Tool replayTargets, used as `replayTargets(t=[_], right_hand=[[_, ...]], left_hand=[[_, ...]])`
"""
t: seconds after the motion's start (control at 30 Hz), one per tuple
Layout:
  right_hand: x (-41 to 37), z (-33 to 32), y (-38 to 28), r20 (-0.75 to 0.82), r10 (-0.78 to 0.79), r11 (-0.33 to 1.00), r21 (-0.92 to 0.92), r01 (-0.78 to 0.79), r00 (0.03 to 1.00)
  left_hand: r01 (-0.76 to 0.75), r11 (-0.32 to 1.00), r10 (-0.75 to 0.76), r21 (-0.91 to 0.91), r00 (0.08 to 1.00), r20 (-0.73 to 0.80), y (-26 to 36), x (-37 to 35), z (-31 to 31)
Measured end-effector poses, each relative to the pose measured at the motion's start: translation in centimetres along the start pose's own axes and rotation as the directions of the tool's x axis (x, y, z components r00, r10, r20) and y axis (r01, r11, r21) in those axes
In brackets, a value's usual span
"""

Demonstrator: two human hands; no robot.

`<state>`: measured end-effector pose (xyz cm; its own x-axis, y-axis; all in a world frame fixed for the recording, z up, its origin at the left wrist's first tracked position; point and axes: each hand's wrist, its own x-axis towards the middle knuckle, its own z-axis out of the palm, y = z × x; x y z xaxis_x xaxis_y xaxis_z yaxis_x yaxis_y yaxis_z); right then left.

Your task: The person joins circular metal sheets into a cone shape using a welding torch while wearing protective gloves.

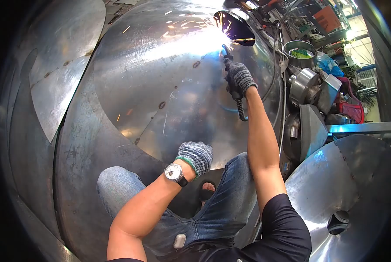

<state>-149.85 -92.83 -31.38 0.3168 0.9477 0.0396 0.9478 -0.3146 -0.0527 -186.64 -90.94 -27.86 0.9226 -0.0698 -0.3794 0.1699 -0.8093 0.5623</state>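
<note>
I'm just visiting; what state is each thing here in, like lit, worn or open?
Torch: lit, glaring at the tip
Right hand: gloved, closed around the torch
Left hand: gloved, curled
Large metal sheet: curved, scuffed
Wristwatch: worn
Metal pot: open-topped, something green inside

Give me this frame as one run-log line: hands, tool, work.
right hand: gloved, gripping torch | left hand: gloved, no tool visible | work: bright sparks at edge of hole in metal sheet
</note>
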Motion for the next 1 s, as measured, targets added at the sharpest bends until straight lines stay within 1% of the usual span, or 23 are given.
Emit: replayTargets(t=[0.03,0.1,0.13,0.17,0.2,0.23,0.27,0.3,0.33,0.37,0.43,0.47,0.5,0.53,0.57,0.63,0.67,0.73,0.77,0.8,0.83,0.93,1.0], right_hand=[[0.0,-0.3,-0.3,0.000,0.000,1.000,0.000,0.000,1.000],[-0.1,-0.6,-1.0,0.035,0.229,0.944,0.237,-0.231,0.973],[0.4,-0.4,-1.5,0.065,0.401,0.757,0.538,-0.371,0.914],[0.3,-0.7,-1.6,0.067,0.400,0.757,0.537,-0.371,0.914],[0.3,-4.0,-5.1,0.233,0.568,0.540,0.619,-0.571,0.790],[0.4,-5.9,-7.0,0.411,0.670,0.273,0.639,-0.719,0.619],[0.3,-3.4,-4.5,0.411,0.670,0.272,0.639,-0.720,0.618],[0.2,0.9,-0.2,0.170,0.484,0.622,0.624,-0.474,0.858],[0.1,3.3,2.2,-0.041,0.184,0.855,0.499,-0.140,0.982],[-0.2,2.7,1.7,-0.039,0.187,0.856,0.498,-0.143,0.982],[-0.3,1.0,0.0,-0.108,0.035,0.992,0.126,-0.021,0.994],[-0.2,1.1,0.0,-0.107,0.036,0.992,0.126,-0.022,0.994],[0.0,1.4,0.1,-0.041,0.144,0.939,0.321,-0.123,0.989],[0.1,1.6,0.3,0.045,0.235,0.839,0.496,-0.226,0.971],[0.1,1.7,0.5,0.045,0.235,0.839,0.496,-0.226,0.971],[0.0,0.2,-1.1,0.139,0.358,0.759,0.533,-0.374,0.923],[-0.1,-0.5,-1.8,0.138,0.358,0.759,0.532,-0.374,0.923],[-0.1,-1.3,-2.5,0.266,0.446,0.650,0.560,-0.513,0.855],[-0.1,-1.8,-2.8,0.265,0.450,0.648,0.561,-0.516,0.853],[0.1,-2.0,-2.7,0.242,0.377,0.813,0.375,-0.445,0.894],[0.2,-2.3,-2.6,0.239,0.296,0.926,0.167,-0.339,0.925],[0.1,-0.1,-0.7,0.184,0.255,0.933,0.210,-0.291,0.949],[0.2,-0.1,-0.6,0.191,0.247,0.944,0.175,-0.280,0.950]], left_hand=[[-0.004,1.000,0.004,0.000,1.000,0.027,0.0,0.0,-0.2],[-0.003,1.000,0.003,-0.004,1.000,0.026,-0.1,0.0,-0.1],[-0.003,1.000,0.003,-0.007,1.000,0.023,-0.1,0.0,0.0],[-0.002,1.000,0.002,-0.009,1.000,0.023,-0.1,0.0,0.0],[-0.007,1.000,0.007,-0.003,1.000,0.025,-0.1,0.0,-0.1],[-0.012,1.000,0.012,0.005,1.000,0.027,-0.1,0.0,-0.1],[-0.012,1.000,0.012,0.005,1.000,0.027,-0.1,0.1,-0.1],[-0.005,1.000,0.005,-0.005,1.000,-0.002,-0.1,0.1,0.1],[0.001,1.000,-0.002,-0.014,1.000,-0.031,-0.1,0.1,0.2],[-0.001,1.000,0.001,-0.015,1.000,-0.029,0.0,0.2,0.4],[-0.005,1.000,0.005,-0.006,1.000,-0.030,-0.1,0.3,0.5],[-0.005,1.000,0.005,-0.007,1.000,-0.029,-0.1,0.3,0.4],[-0.007,1.000,0.007,-0.004,0.999,-0.033,-0.1,0.2,0.4],[-0.008,1.000,0.008,-0.002,0.999,-0.037,-0.1,0.1,0.3],[-0.008,1.000,0.008,-0.002,0.999,-0.037,-0.2,0.2,0.3],[-0.017,0.999,0.018,-0.036,1.000,0.024,-0.3,0.3,0.1],[-0.018,0.999,0.019,-0.036,1.000,0.023,-0.2,0.3,0.0],[-0.004,1.000,0.005,-0.025,0.999,0.046,0.0,0.3,-0.2],[-0.007,1.000,0.008,-0.022,0.999,0.048,0.0,0.3,-0.2],[-0.010,1.000,0.011,-0.023,0.999,0.051,0.0,0.3,-0.2],[-0.012,1.000,0.013,-0.025,0.999,0.052,0.0,0.3,-0.2],[-0.021,1.000,0.022,-0.003,0.998,0.054,0.0,0.2,-0.2],[-0.021,1.000,0.022,-0.014,0.999,0.046,0.0,0.1,-0.2]])
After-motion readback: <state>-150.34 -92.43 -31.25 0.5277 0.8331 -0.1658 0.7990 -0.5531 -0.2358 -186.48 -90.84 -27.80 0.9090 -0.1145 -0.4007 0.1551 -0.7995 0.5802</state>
